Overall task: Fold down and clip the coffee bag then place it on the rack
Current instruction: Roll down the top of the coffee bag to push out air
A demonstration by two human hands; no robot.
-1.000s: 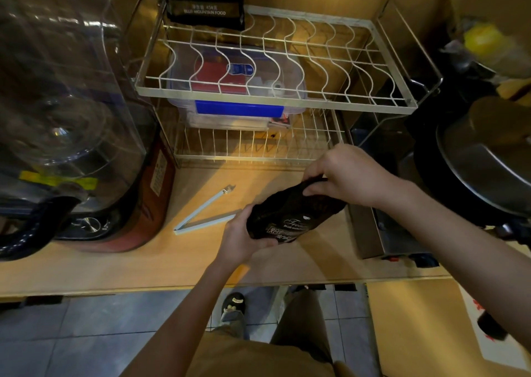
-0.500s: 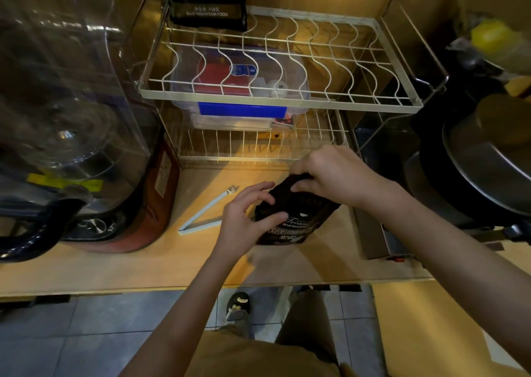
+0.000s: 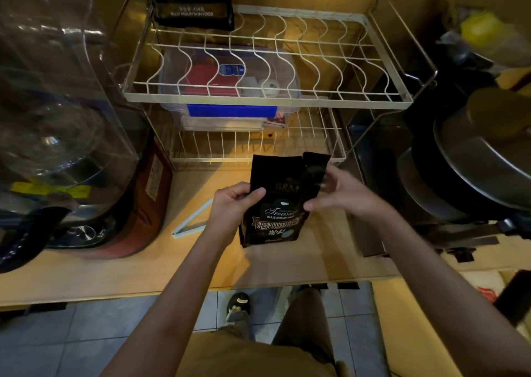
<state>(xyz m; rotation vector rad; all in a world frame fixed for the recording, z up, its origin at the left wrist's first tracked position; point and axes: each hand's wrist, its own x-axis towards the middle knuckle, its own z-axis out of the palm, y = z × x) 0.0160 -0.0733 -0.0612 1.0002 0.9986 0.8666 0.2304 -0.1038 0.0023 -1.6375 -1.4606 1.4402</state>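
A black coffee bag stands upright on the wooden counter, label toward me, its top unfolded and open. My left hand grips the bag's left edge. My right hand pinches the bag's right side, and the top right corner flap sticks up beside its fingers. A pale sealing clip lies spread open on the counter, partly hidden behind my left hand. The white wire rack stands just behind the bag, with two tiers.
Another black coffee bag stands on the rack's upper tier at the back left. A clear box with a blue lid sits on the lower tier. A glass-domed appliance fills the left. Pots crowd the right.
The bag lay tilted and crumpled between both hands; it has been stood upright and its top opened out. My left hand moved from its base to its left edge.
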